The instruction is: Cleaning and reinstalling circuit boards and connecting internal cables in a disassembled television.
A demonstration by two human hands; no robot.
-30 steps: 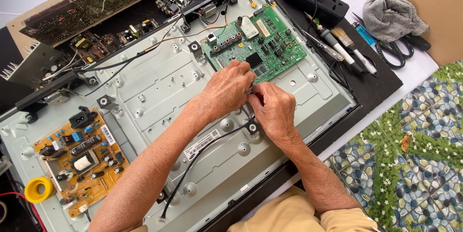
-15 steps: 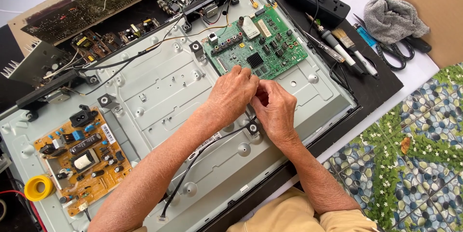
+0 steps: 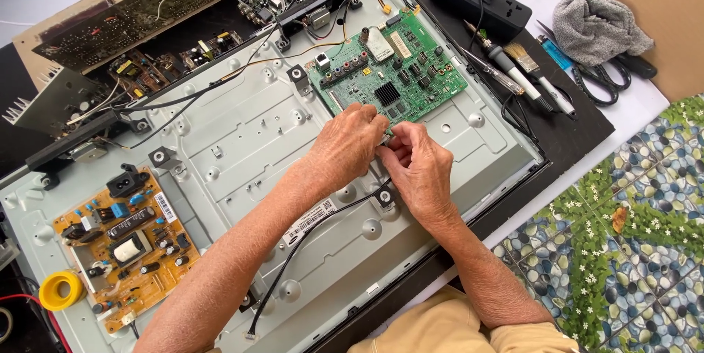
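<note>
Meeting over the grey metal back panel point(image 3: 242, 140) of an opened television, the two hands work just below the lower edge of the green circuit board point(image 3: 392, 74). The left hand point(image 3: 348, 144) is curled, with its fingertips pressed together on a small part at the board's edge; this part is too small to tell what it is. The right hand point(image 3: 418, 166) is also curled, and its thumb and fingers pinch the same spot, touching the left hand. A black cable point(image 3: 308, 239) runs from under the hands down toward the person. Far left of the hands lies an orange power board point(image 3: 121, 243), with a yellow tape roll point(image 3: 60, 288) beside it. Right of the hands, on the table, lie a black power strip point(image 3: 480, 1), a brush point(image 3: 524, 60), scissors point(image 3: 605, 78) and a grey cloth point(image 3: 598, 27).
</note>
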